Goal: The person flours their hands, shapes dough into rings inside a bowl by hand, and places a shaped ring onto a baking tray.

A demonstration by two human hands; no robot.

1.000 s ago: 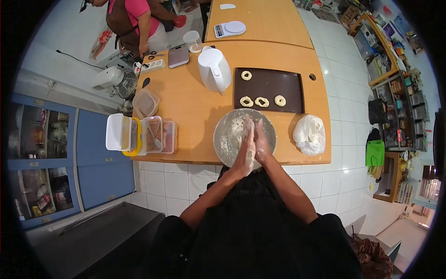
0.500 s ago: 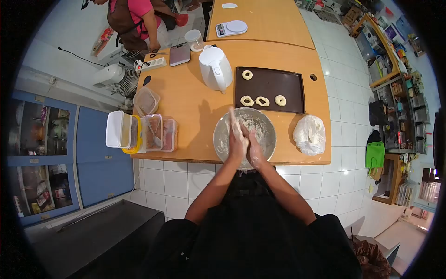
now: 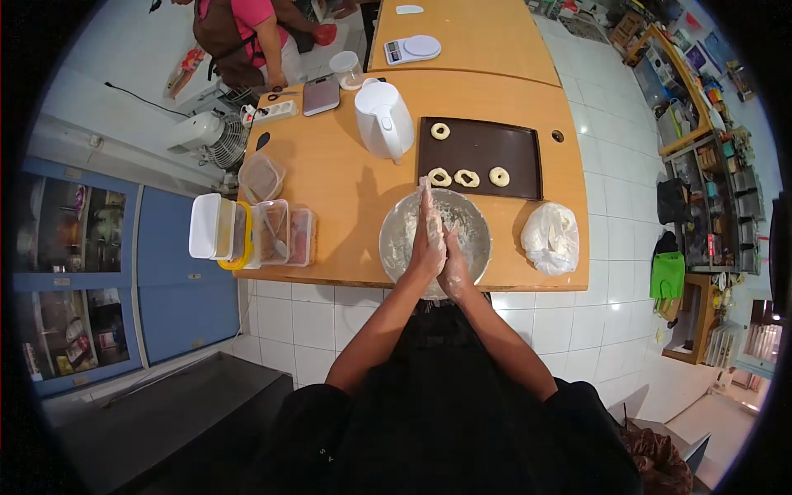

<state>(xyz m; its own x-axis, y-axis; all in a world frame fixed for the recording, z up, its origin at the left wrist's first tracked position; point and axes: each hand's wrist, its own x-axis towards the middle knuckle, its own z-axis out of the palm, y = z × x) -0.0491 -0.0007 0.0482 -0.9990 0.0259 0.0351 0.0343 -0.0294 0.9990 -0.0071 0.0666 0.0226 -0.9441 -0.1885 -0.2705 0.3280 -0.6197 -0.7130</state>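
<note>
My left hand point(image 3: 427, 235) and my right hand point(image 3: 451, 264) are over a metal bowl point(image 3: 394, 257) at the table's front edge. Their palms face each other and touch near the heels, with the fingers stretched out. Pale floury dough residue coats both hands, thickest along the left palm and fingers. Whether a piece of dough lies between the palms is hidden. White floury bits cling to the bowl's inside. Beyond it, a dark baking tray point(image 3: 487, 148) carries several dough rings, one of them a ring point(image 3: 499, 176) near the front right.
A plastic bag of white stuff point(image 3: 550, 239) lies right of the bowl. A white electric kettle point(image 3: 384, 121) stands behind it. Plastic containers point(image 3: 276, 231) sit at the left. Farther back are a grey scale point(image 3: 321, 96), a white scale point(image 3: 412, 49) and a person in a brown apron point(image 3: 227, 41).
My left hand has slid slightly forward and right, its fingertips now reaching the tray's near edge in view. The palms stay together above the bowl.
</note>
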